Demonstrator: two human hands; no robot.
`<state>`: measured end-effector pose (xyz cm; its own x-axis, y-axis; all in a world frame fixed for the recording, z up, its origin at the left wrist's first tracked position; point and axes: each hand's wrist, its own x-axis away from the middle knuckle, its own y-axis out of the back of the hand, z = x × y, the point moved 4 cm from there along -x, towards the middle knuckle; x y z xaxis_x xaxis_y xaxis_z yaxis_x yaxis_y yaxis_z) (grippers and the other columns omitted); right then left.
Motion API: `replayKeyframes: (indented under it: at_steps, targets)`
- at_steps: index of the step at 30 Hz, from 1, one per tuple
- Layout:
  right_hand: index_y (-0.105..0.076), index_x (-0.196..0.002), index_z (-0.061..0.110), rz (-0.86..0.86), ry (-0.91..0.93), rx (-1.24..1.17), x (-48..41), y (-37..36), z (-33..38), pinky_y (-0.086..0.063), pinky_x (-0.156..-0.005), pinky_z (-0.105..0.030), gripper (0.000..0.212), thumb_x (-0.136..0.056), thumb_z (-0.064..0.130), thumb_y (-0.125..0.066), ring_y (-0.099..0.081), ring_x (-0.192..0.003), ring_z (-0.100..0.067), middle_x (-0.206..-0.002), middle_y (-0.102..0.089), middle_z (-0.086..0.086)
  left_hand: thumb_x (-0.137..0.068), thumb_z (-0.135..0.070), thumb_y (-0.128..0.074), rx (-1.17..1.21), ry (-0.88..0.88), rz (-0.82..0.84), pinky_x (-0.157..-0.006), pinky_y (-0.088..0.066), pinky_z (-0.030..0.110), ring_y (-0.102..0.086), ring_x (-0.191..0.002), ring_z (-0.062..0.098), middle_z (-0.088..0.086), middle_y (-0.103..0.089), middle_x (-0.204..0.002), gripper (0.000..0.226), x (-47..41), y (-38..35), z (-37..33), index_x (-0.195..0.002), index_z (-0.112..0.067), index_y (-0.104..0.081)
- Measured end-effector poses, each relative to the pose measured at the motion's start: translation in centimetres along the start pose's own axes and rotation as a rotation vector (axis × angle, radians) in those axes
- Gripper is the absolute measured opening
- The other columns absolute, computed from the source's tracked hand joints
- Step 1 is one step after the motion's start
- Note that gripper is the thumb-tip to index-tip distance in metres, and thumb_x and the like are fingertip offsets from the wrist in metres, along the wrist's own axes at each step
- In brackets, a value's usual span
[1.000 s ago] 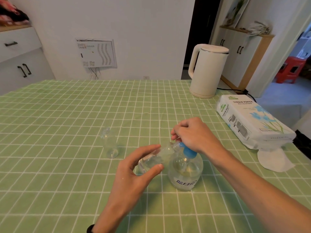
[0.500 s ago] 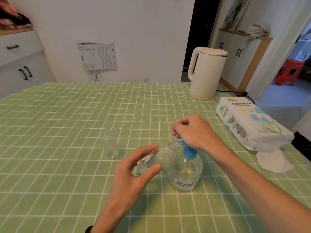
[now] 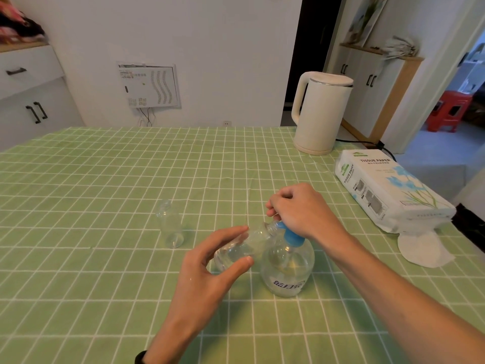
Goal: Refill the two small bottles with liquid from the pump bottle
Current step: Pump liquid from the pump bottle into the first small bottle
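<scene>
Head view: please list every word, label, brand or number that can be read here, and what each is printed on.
"TISSUE PAPER": on the white plastic-wrapped tissue pack; the finer print under it is too small to read.
"蓝月亮", as best it reads: white characters on the round clear pump bottle with a blue pump.
On the white wall panel: rows of print, too small to read.

A cream kettle (image 3: 320, 114) stands at two o'clock on a green checked tablecloth (image 3: 105, 206). A tissue paper pack (image 3: 388, 193) lies at three o'clock, touching a loose tissue (image 3: 422, 249).
</scene>
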<state>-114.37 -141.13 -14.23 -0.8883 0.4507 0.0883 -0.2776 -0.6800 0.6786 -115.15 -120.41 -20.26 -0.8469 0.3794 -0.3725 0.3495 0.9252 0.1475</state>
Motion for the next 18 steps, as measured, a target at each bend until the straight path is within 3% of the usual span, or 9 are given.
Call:
replayKeyframes:
  at_steps: [7, 10, 13, 18]
  targets:
    - [-0.078, -0.100, -0.001, 0.003, 0.067, 0.053, 0.1, 1.0, 1.4, -0.065, -0.095, -0.058, 0.035, -0.099, 0.030, -0.061, -0.078, -0.103, -0.040, -0.101, -0.083, -0.017, -0.079, -0.035, -0.080, 0.022, -0.007, -0.012, -0.099, -0.050, 0.011, -0.070, -0.120, 0.002, -0.020, -0.077, -0.121, 0.042, -0.1, 0.3, -0.4, -0.119, -0.045, -0.074]
    - [-0.081, -0.094, 0.003, 0.007, 0.060, 0.009, 0.0, 0.8, 1.2, -0.066, -0.095, -0.055, 0.030, -0.100, 0.024, -0.061, -0.081, -0.094, -0.034, -0.087, -0.084, -0.003, -0.079, -0.036, -0.080, 0.019, -0.010, -0.015, -0.098, -0.049, 0.010, -0.070, -0.119, 0.001, -0.020, -0.077, -0.121, 0.041, -0.2, 0.3, -0.5, -0.118, -0.046, -0.074]
    - [-0.081, -0.080, 0.019, -0.020, 0.047, -0.056, -0.2, 0.7, 0.8, -0.066, -0.095, -0.049, 0.031, -0.102, 0.019, -0.060, -0.081, -0.084, -0.018, -0.072, -0.080, 0.017, -0.078, -0.036, -0.080, 0.030, -0.006, -0.017, -0.098, -0.050, 0.011, -0.070, -0.118, 0.002, -0.020, -0.077, -0.120, 0.041, -0.2, 0.2, -0.5, -0.117, -0.046, -0.075]
    - [-0.079, -0.077, 0.022, -0.005, 0.030, -0.057, -0.2, 0.0, 0.1, -0.065, -0.096, -0.050, 0.033, -0.103, 0.018, -0.059, -0.080, -0.086, -0.019, -0.071, -0.080, 0.013, -0.079, -0.027, -0.084, 0.005, 0.006, -0.013, -0.098, -0.050, 0.010, -0.070, -0.118, 0.003, -0.019, -0.078, -0.119, 0.043, -0.2, 0.1, -0.1, -0.119, -0.040, -0.076]
